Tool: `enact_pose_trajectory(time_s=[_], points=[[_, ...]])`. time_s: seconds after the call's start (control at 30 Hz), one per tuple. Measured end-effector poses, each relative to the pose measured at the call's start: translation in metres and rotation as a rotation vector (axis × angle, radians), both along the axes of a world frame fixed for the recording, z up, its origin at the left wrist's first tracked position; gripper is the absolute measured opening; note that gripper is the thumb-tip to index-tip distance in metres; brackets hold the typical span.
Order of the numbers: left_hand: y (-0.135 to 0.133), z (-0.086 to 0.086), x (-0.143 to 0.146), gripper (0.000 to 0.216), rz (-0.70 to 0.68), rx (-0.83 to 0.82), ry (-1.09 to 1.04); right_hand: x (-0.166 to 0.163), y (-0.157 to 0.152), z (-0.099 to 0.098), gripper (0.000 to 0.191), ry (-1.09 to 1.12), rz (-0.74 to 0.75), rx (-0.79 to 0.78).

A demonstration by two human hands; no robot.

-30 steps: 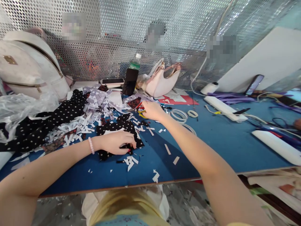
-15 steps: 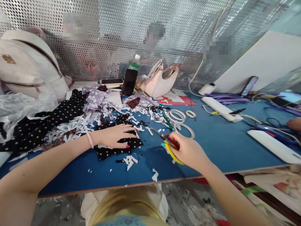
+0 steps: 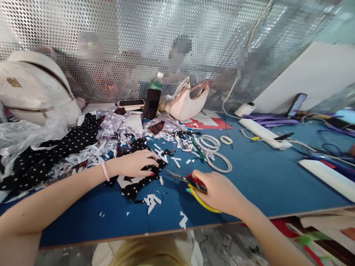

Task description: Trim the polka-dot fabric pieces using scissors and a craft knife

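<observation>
My left hand (image 3: 137, 162) lies over black polka-dot fabric (image 3: 131, 191), its fingers bent onto the cloth and the thumb held apart. White paper (image 3: 127, 183) shows against the fabric below the palm. In my right hand (image 3: 219, 188) is a pair of scissors (image 3: 198, 195) with red and yellow handles. The blades point left toward the cloth's right edge, a short gap away from it. Small white paper scraps (image 3: 151, 201) lie on the blue table (image 3: 257, 181) in front of the fabric.
Strips of paper and patterned cloth (image 3: 119, 123) pile up behind my left arm. A bottle (image 3: 152, 99), a pale handbag (image 3: 188, 103) and a backpack (image 3: 30, 85) stand at the back. White rings (image 3: 222, 164) lie beyond my right hand, with white bars (image 3: 264, 133) further right.
My left hand's fingers have bent more, and the polka-dot fabric has turned and shifted, baring white paper. The scissors have moved slightly left in my right hand. The view has tilted up a little.
</observation>
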State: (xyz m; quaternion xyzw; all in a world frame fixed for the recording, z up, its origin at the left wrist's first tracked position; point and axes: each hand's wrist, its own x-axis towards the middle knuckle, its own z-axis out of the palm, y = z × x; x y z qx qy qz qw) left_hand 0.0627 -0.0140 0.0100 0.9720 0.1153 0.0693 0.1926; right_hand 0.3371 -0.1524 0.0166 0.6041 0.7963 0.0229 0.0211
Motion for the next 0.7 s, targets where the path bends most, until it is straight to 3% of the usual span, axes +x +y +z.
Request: enact_pose_trajectory(time_s=[0.13,0.3,0.53,0.7], points=[[0.014,0.013,0.009,0.015,-0.069,-0.062,0.071,-0.004,-0.007,0.003,0.016,-0.031,-0.016,-0.056],[0.018,0.014,0.024,0.004,-0.152,-0.151,0.111,-0.008,-0.010,0.004,0.017,-0.002,-0.001,-0.048],[0.018,0.014,0.023,0.011,-0.157,-0.250,0.097,-0.008,-0.006,-0.003,0.017,0.016,0.067,0.004],[0.013,0.019,0.021,0.007,-0.185,-0.230,0.143,-0.007,-0.008,-0.006,0.018,-0.008,0.059,0.006]])
